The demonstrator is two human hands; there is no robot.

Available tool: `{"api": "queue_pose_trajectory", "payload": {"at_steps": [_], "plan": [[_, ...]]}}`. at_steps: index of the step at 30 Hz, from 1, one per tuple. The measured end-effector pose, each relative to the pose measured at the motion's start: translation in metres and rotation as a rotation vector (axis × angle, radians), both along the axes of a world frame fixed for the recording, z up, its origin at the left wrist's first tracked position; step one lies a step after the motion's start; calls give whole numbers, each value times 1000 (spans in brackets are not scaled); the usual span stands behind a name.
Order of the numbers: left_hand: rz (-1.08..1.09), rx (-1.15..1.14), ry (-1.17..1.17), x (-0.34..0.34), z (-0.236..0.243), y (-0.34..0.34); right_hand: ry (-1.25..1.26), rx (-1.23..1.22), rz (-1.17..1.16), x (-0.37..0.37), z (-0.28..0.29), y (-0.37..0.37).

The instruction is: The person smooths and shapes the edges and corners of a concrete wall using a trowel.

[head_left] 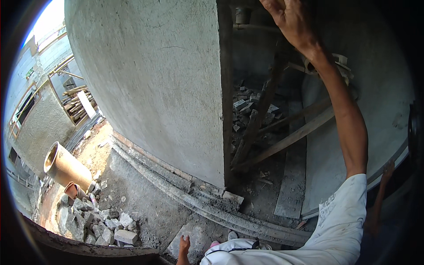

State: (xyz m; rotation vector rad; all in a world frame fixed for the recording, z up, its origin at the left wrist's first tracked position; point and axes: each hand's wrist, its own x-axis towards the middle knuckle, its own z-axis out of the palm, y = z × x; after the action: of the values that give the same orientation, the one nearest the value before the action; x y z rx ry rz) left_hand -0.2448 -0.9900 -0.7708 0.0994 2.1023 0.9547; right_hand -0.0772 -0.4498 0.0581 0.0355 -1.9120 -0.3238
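My right arm reaches up across the right side, and my right hand [289, 17] is at the top edge, partly cut off. Its thumb side shows, but the fingertips and anything they hold are out of view. Behind it is the dark doorway beside a grey plastered wall [154, 88]. Low down, my left hand [184, 244] hangs beside my white clothing, small in view. Its fingers look loosely bent and apart, with nothing visible in them. Beneath that hand lies a pale flat slab [190, 232] on the ground.
Wooden props [296, 132] slant across the doorway, with rubble [247, 106] behind. Pipes [176, 192] run along the wall's foot. Broken blocks [106, 225] and a large tan drum [68, 165] lie left. Another person's arm [380, 194] shows in shadow at right.
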Motion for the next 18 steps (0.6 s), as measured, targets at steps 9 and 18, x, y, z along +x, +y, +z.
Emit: {"api": "queue_pose_trajectory", "payload": {"at_steps": [9,18], "plan": [[-53,233,-169,28,56,44,-190,-176,-224,-1,-43,-16],[-12,88,-75,33,20,-35,-184,-249,-372,-6,-91,-21]]}}
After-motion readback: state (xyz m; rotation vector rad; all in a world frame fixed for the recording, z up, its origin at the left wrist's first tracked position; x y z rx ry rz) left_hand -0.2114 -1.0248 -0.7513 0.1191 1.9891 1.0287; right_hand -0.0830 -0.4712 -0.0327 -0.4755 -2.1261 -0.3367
